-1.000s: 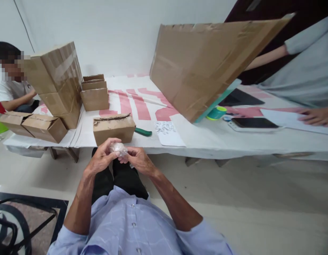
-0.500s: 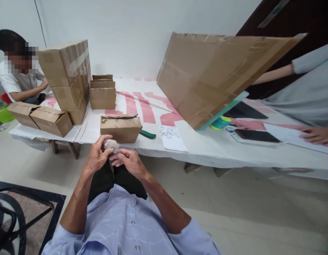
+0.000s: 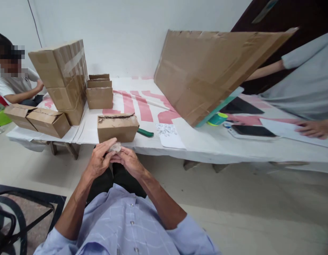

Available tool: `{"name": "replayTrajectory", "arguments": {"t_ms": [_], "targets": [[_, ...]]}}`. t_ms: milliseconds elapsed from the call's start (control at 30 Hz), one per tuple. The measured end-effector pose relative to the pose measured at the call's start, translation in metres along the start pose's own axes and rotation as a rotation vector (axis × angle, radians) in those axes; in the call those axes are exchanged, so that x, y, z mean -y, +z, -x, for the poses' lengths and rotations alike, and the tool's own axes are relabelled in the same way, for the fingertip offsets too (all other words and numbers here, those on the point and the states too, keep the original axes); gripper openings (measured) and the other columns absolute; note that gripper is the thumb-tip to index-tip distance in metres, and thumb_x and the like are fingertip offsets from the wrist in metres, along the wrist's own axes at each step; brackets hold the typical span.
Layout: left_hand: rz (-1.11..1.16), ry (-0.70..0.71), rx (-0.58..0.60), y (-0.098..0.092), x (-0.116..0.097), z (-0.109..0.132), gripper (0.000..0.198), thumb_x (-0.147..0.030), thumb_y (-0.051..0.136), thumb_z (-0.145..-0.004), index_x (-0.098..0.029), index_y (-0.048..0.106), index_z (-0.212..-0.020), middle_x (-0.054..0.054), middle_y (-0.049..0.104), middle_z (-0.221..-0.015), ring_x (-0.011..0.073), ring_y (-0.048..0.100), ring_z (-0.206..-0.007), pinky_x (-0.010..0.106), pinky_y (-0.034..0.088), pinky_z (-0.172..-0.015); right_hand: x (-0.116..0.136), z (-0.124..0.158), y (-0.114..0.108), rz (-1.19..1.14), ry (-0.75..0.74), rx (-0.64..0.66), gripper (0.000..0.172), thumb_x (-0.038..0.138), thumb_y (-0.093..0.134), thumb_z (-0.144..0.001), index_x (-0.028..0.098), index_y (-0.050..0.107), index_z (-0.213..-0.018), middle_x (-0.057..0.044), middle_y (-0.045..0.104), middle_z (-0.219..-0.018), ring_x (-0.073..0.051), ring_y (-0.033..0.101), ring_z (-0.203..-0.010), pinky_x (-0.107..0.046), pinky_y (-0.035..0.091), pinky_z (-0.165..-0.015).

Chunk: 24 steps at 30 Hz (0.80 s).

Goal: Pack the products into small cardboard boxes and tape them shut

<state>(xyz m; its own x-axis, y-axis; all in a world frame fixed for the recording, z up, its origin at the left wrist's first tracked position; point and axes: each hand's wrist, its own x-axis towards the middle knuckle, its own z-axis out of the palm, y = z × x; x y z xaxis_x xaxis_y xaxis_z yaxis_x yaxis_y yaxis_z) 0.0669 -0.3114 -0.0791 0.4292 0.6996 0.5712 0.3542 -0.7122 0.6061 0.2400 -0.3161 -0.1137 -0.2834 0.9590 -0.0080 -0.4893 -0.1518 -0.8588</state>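
Observation:
Both my hands meet over my lap, just in front of the table edge. My left hand (image 3: 98, 160) and my right hand (image 3: 129, 162) are closed on a small clear crinkly plastic packet (image 3: 115, 147) pinched between their fingertips. What is inside the packet is too small to make out. A small brown cardboard box (image 3: 117, 127) sits on the table right beyond my hands, its torn top flaps shut.
A low white-covered table (image 3: 206, 145) carries stacked taped cartons (image 3: 60, 76), more small boxes (image 3: 99, 92), a green-handled tool (image 3: 145, 132), a paper slip (image 3: 168, 134), a tape roll (image 3: 217, 119), a phone (image 3: 253, 131). A large flat cardboard sheet (image 3: 206, 67) leans. One person sits at left; another's hand (image 3: 314, 128) rests at right.
My hands have turned the packet and squeezed it lower between the fingertips. The view shifted slightly; the person at right kept a hand on the paper.

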Motion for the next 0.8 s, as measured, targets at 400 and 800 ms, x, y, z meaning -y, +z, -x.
{"name": "replayTrajectory", "arguments": {"t_ms": [400,800], "targets": [[0.063,-0.057,0.058,-0.011,-0.003,-0.011,0.048,-0.028,0.07,-0.096,-0.019,0.064,-0.144,0.017,0.071,-0.134,0.0296,0.069,-0.123,0.045,0.054,-0.108,0.012,0.0,0.006,0.152,-0.002,0.04,0.042,0.052,0.085,-0.078,0.02,0.077,-0.104,-0.005,0.079,-0.094,-0.02,0.077,-0.08,-0.035,0.067,-0.076],[0.232,-0.373,-0.071,-0.013,-0.007,-0.002,0.036,-0.031,0.071,-0.091,-0.017,0.074,-0.125,0.011,0.078,-0.114,0.0217,0.075,-0.094,0.032,0.06,-0.083,0.0,0.003,0.01,0.259,-0.026,0.04,0.052,0.067,0.078,-0.082,0.019,0.079,-0.101,-0.009,0.082,-0.089,-0.025,0.081,-0.074,-0.036,0.065,-0.071]]}}
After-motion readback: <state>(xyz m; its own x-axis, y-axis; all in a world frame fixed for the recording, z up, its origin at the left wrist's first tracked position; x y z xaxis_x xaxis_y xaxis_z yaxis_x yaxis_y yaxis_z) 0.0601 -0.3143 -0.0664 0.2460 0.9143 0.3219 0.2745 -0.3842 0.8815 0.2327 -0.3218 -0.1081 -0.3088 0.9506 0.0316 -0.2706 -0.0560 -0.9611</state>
